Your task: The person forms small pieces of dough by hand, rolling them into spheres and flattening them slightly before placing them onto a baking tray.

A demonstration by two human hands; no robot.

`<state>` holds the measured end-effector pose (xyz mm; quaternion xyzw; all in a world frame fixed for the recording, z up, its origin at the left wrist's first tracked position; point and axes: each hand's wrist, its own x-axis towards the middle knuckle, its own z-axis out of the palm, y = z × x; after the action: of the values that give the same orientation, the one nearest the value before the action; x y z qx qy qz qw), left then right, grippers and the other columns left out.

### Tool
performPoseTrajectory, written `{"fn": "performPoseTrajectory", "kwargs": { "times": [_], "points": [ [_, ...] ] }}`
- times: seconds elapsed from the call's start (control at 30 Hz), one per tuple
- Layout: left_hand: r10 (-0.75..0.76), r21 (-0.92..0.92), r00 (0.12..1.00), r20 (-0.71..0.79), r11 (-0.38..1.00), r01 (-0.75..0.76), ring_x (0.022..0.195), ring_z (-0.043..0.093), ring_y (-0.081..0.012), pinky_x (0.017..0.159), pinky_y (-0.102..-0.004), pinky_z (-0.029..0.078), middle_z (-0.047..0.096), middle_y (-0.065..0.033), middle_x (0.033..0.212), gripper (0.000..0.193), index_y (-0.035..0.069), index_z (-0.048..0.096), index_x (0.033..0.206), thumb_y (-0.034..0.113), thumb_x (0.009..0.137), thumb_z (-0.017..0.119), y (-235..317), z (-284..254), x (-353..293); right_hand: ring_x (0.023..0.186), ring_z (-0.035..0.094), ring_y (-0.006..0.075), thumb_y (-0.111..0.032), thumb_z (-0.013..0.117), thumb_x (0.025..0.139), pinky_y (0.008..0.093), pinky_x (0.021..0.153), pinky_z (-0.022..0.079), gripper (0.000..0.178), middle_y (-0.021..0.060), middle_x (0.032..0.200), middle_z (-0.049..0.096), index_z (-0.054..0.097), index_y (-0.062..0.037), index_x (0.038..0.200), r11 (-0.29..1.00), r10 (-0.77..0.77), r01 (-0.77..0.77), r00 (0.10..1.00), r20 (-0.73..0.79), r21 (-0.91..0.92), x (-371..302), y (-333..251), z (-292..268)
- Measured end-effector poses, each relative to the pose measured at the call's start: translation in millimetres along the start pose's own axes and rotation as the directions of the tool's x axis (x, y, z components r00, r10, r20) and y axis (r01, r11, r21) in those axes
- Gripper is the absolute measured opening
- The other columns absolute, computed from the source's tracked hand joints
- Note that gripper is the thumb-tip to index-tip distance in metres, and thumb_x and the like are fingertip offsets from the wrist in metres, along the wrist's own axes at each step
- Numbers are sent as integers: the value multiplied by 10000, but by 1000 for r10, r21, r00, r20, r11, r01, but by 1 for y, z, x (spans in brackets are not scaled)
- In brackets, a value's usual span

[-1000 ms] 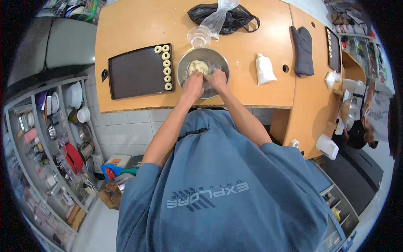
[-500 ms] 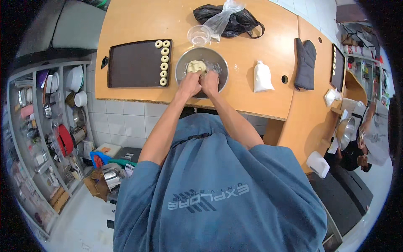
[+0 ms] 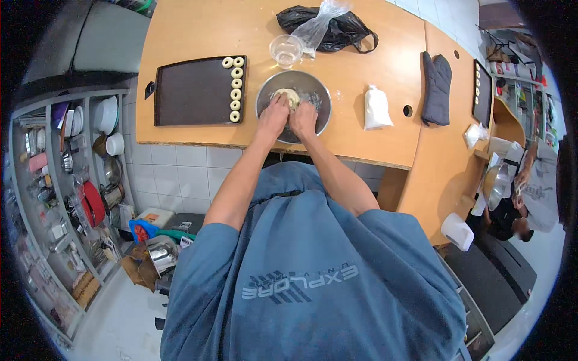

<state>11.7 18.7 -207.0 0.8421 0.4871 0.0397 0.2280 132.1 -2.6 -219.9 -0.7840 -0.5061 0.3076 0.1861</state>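
A steel mixing bowl (image 3: 323, 96) stands near the front edge of the wooden table. Inside it is a lump of pale yellow dough (image 3: 291, 95), partly covered by my fingers. My left hand (image 3: 274, 116) grips the dough from the left, its fingers curled over the top. Close beside it, my right hand (image 3: 303, 118) is closed against the dough's right side, fingertips hidden. To the left of the bowl lies a dark baking tray (image 3: 192, 93), with several dough rings (image 3: 235, 83) along its right side.
Behind the bowl are a clear plastic tub (image 3: 286, 50) and a black plastic bag (image 3: 343, 31). A bag of white powder (image 3: 377, 108) and a dark oven mitt (image 3: 437, 90) lie to the right. Another person (image 3: 512, 204) is at far right, beside a metal bowl (image 3: 495, 183).
My left hand has moved up over the dough, covering more of it. The bowl has shifted slightly to the right, and my right hand stays closed at the dough.
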Motion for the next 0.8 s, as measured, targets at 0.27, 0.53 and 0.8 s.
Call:
{"fn": "performPoseTrajectory", "kwargs": {
  "times": [0.27, 0.53, 0.8],
  "points": [
    [1, 44, 1000, -5, 999, -1, 1285, 535, -434, 877, -467, 598, 369, -42, 1590, 382, 55, 566, 1297, 85, 917, 543, -8, 22, -2, 816, 686, 491, -160, 680, 801, 529, 742, 553, 273, 363, 805, 652, 702, 111, 783, 990, 73, -60, 993, -97, 130, -8, -5, 2],
    [-18, 101, 1000, 21, 995, 16, 1249, 554, -462, 860, -490, 599, 454, -110, 1525, 441, 105, 531, 1367, 142, 928, 548, 3, 7, 0, 795, 684, 486, -155, 661, 812, 540, 723, 546, 274, 368, 783, 632, 695, 114, 770, 996, 35, -26, 994, -104, 87, -12, 4, 13],
    [13, 140, 1000, -13, 990, -11, 1222, 587, -435, 782, -465, 624, 477, -107, 1485, 392, 128, 584, 1302, 118, 910, 573, 0, 8, -1, 808, 668, 503, -150, 655, 798, 544, 767, 541, 255, 368, 810, 634, 707, 97, 832, 998, 30, -29, 999, -17, 53, -14, -3, -5]
  ]
}}
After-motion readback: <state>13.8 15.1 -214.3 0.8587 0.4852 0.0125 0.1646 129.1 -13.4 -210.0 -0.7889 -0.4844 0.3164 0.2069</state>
